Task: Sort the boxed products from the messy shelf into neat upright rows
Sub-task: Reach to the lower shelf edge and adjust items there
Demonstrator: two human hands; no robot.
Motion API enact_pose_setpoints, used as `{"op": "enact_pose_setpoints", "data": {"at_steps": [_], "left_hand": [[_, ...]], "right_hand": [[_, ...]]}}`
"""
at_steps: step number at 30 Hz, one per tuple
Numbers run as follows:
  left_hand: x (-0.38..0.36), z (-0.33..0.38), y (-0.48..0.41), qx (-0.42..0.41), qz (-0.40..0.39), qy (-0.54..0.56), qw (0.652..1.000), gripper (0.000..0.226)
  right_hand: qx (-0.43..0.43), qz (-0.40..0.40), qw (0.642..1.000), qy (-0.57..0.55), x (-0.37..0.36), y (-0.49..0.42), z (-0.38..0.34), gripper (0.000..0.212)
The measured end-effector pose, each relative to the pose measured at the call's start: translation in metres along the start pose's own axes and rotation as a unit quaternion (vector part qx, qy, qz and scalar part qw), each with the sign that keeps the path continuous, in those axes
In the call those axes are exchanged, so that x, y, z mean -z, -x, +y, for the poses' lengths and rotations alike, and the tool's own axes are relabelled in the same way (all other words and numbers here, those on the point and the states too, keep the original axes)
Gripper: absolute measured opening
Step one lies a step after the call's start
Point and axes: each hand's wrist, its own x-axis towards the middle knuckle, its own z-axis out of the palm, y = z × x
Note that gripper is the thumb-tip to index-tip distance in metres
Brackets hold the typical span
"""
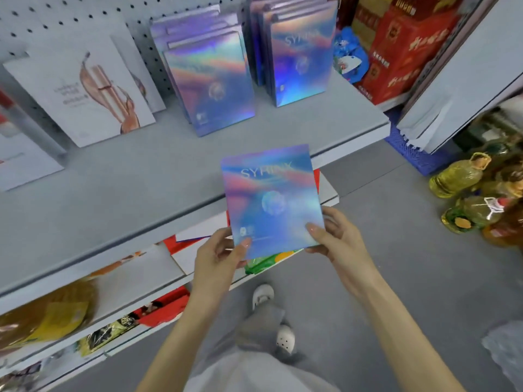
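A flat holographic box point(268, 193) with blue, pink and purple sheen is held face up in front of the grey shelf point(141, 176). My left hand point(218, 256) grips its lower left corner, thumb on the front. My right hand point(336, 233) grips its lower right corner, thumb on the front too. On the shelf, a row of matching holographic boxes point(209, 80) leans back against the pegboard at the centre. A second upright row of them point(300, 55) stands to its right.
White boxes with a rose-gold print point(85, 89) lean at the left of the shelf. Red cartons point(402, 49) are stacked at the back right. Oil bottles point(464, 193) and a blue crate point(410, 148) sit on the floor at the right. Lower shelves hold mixed packets point(65, 315).
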Motion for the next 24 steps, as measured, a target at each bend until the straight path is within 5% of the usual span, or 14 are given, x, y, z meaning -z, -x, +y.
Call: {"op": "enact_pose_setpoints", "data": {"at_steps": [11, 16, 24], "left_hand": [[-0.022, 0.040, -0.117, -0.055, 0.045, -0.014, 0.997, 0.018], [-0.019, 0.055, -0.166, -0.070, 0.129, -0.129, 0.981, 0.020], [-0.027, 0.060, -0.212, -0.081, 0.263, -0.154, 0.949, 0.031]], "right_hand": [[0.066, -0.011, 0.993, 0.095, -0.011, -0.135, -0.060, 0.032], [0.102, -0.043, 0.977, 0.181, -0.033, -0.201, -0.068, 0.037], [0.162, -0.107, 0.936, 0.293, -0.060, -0.281, -0.063, 0.035]]}}
